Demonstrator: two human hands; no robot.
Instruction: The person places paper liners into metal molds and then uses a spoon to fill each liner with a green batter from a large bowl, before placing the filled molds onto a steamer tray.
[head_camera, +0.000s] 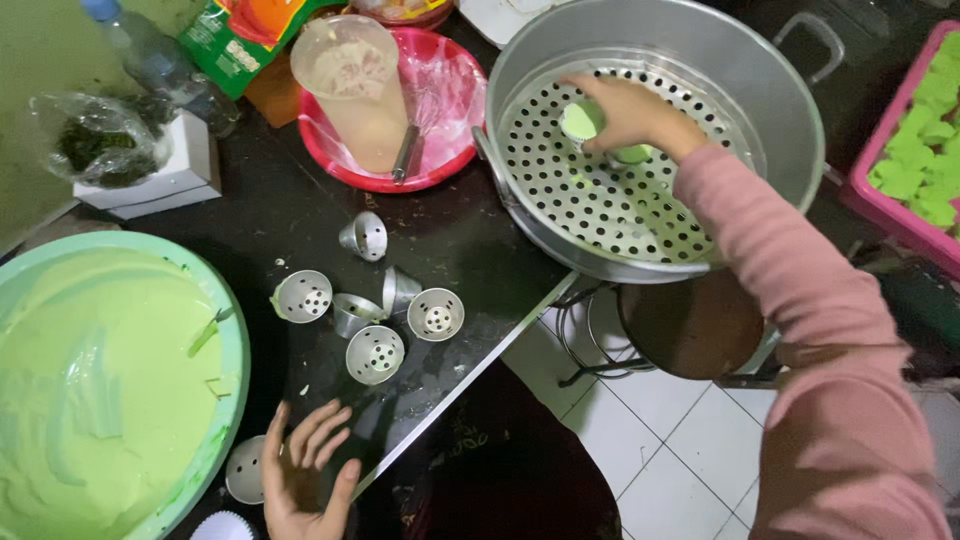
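My right hand (632, 115), in a pink sleeve, reaches into a large metal steamer pot (800, 110) and grips a small cup mould filled with green batter (582, 121) on the perforated tray (610, 200). A second green-filled mould (634, 154) sits right beside it under my palm. My left hand (300, 480) rests with fingers spread on the dark counter, next to an empty perforated metal mould (243, 468). Several more empty metal moulds (375, 352) lie scattered on the counter in the middle.
A big pale-green basin of green batter (110, 390) is at the left. A red bowl (440, 100) with a plastic jug and whisk stands at the back. A pink tray of green cakes (925, 140) is far right. A round stool (690, 325) stands on white floor tiles.
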